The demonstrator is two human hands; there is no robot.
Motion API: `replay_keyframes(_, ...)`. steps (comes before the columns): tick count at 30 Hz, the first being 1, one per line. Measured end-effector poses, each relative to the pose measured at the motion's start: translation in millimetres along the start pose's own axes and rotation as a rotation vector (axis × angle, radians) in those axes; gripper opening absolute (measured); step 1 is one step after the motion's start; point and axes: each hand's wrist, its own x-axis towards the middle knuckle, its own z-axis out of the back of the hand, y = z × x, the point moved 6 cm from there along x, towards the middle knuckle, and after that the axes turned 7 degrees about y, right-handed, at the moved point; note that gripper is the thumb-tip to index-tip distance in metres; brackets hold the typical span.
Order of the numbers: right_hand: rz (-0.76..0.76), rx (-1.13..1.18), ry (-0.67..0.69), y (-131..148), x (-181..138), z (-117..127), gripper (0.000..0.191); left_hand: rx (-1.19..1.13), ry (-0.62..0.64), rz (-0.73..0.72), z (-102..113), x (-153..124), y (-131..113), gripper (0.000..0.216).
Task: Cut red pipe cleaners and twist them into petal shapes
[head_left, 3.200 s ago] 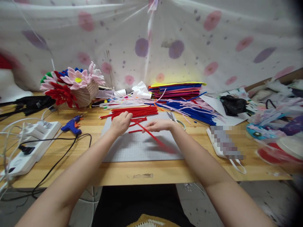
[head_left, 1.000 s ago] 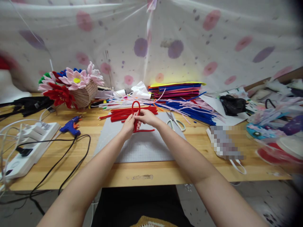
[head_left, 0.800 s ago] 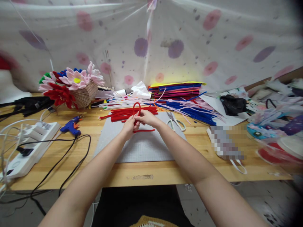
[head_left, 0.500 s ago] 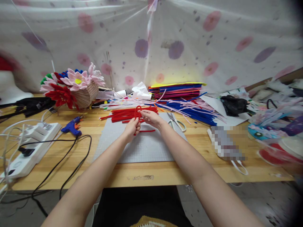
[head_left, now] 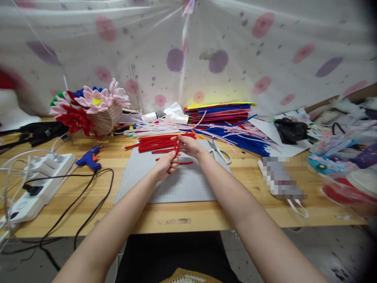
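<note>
A red pipe cleaner (head_left: 177, 144), bent into a narrow loop, stands up between my two hands. My left hand (head_left: 169, 164) is closed around its lower part, and a short red end shows below the fingers. My right hand (head_left: 190, 146) pinches the loop near its top from the right side. Beneath and behind the hands lies a bundle of straight red pipe cleaners (head_left: 153, 142), on the far part of a grey cutting mat (head_left: 188, 188). One loose red piece (head_left: 186, 162) rests on the mat just beyond my left hand.
Scissors (head_left: 219, 151) lie at the mat's right edge. A blue glue gun (head_left: 90, 157) and a white power strip (head_left: 44, 192) with trailing cables are on the left. Blue pipe cleaners (head_left: 244, 139) lie behind. Fuzzy flowers (head_left: 96, 100) stand back left; a blurred-out device (head_left: 279, 179) lies right.
Both hands have shifted slightly right. The loop, round and facing me before, now appears narrower and turned edge-on. A red piece on the mat left of the hands is now uncovered.
</note>
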Motion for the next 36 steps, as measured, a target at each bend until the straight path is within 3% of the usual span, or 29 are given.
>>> replay_keyframes(6,0.021,0.0,-0.159,0.3,3.5,7.5,0.034,-0.044,0.015,0.002,-1.6,0.8,0.4,0.021)
replay_keyframes(17,-0.12,0.19,-0.259,-16.2,7.1,11.7,0.022,-0.045,-0.015,0.028,6.7,0.4,14.7,0.017)
replay_keyframes(27,-0.08,-0.046,-0.244,-5.2,2.8,2.9,0.028,0.15,-0.24,-0.023,19.2,1.2,14.4,0.022)
replay_keyframes(29,-0.069,-0.184,-0.272,3.2,-7.1,7.9,0.03,0.216,-0.261,-0.038,19.8,-0.9,11.7,0.02)
replay_keyframes(31,-0.116,-0.471,-0.357,12.6,-25.6,23.1,0.032,0.305,-0.327,-0.061,26.0,-3.9,7.2,0.018)
replay_keyframes(34,-0.375,-1.183,-0.583,26.0,-66.9,60.6,0.027,0.497,-0.493,-0.124,46.1,-8.9,-3.5,0.016)
replay_keyframes(36,-0.628,-1.462,-0.734,28.9,-96.9,86.3,0.04,0.687,-0.588,-0.17,59.3,-10.6,-12.4,0.017)
